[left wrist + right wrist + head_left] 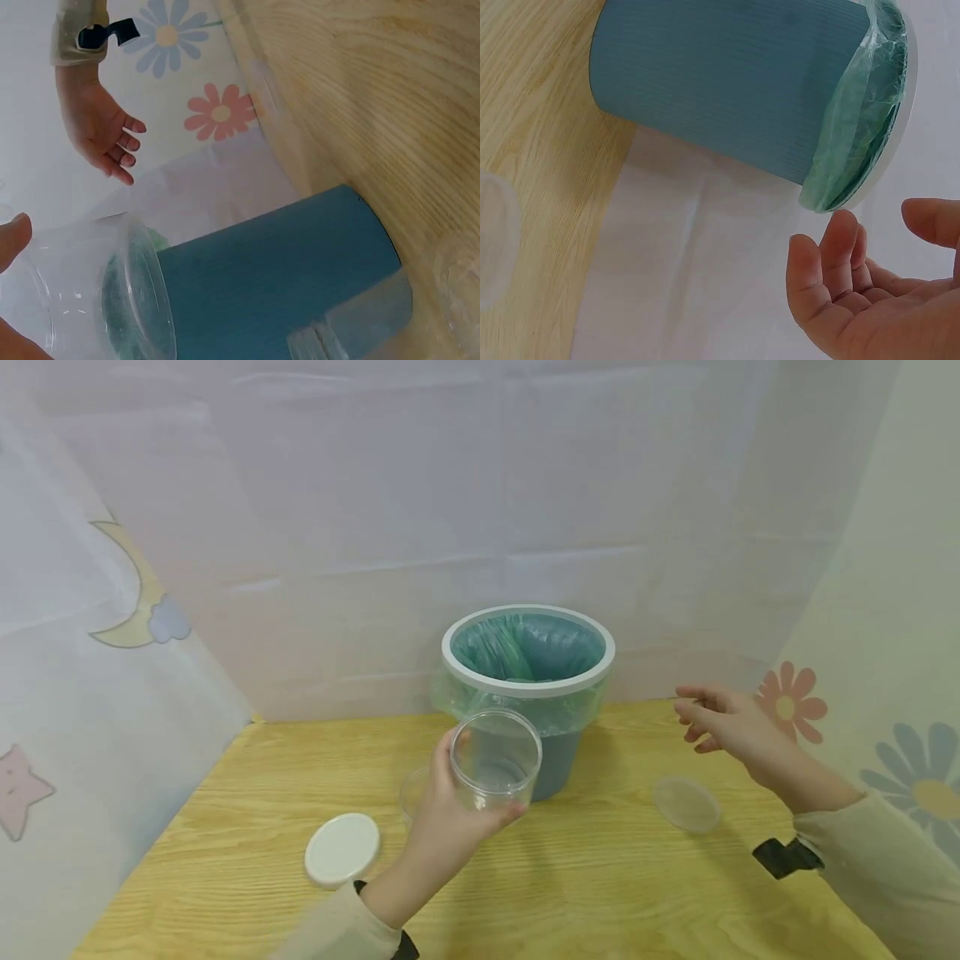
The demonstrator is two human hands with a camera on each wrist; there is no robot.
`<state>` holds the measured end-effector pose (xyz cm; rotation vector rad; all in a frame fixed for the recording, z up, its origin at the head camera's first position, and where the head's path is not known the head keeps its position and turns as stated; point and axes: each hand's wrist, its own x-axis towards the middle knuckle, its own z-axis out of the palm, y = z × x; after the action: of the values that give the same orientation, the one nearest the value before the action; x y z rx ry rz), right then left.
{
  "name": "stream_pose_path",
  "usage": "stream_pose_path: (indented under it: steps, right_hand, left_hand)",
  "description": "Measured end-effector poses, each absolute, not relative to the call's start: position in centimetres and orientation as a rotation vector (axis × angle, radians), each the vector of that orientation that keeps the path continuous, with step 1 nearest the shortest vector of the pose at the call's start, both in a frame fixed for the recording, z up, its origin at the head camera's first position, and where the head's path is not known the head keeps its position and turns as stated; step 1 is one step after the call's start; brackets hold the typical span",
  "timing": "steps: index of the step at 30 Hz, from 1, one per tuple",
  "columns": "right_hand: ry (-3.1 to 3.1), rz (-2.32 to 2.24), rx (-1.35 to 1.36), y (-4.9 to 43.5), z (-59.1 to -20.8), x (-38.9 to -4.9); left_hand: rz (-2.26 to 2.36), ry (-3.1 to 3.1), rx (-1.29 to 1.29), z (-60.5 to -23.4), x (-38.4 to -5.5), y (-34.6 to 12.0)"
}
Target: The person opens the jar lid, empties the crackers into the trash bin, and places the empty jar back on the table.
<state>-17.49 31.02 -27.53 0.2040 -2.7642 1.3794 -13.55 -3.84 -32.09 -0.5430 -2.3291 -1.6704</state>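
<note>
My left hand (438, 831) grips a clear round plastic jar (498, 756) in front of the bin, its mouth tilted up toward the head camera. The thumb and fingers wrap around its sides. Off to the bin's right, my right hand (731, 725) hangs in the air with loosely bent fingers and holds nothing. In the right wrist view its fingers (806, 277) are apart from one another, below the rim. The blue-grey waste bin (558, 760) has a white rim and a green bag (498, 647) lining it.
A white round lid (342, 849) lies on the wooden table (247, 827) at left. Another clear plastic piece (409, 789) stands partly hidden behind my left hand. A translucent round lid (686, 804) lies at right. White cloth walls (360, 527) enclose the table.
</note>
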Motion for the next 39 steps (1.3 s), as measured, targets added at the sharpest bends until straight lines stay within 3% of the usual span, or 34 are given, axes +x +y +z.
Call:
stream_pose_path:
  steps: [12,24,39]
  right_hand:
    - [-2.781,1.33,0.188,31.0,-28.8,-17.6]
    - [-2.808,0.958,0.372,31.1,-30.0,-17.5]
    - [-2.798,0.809,0.416,31.2,-31.1,-17.7]
  left_hand:
    - [-1.896,-2.413,-0.495,-33.7,-12.9,-1.8]
    - [-2.083,-2.399,-0.532,-36.0,-13.6,-0.5]
    - [-2.057,-2.459,-0.476,-38.9,-14.2,1.6]
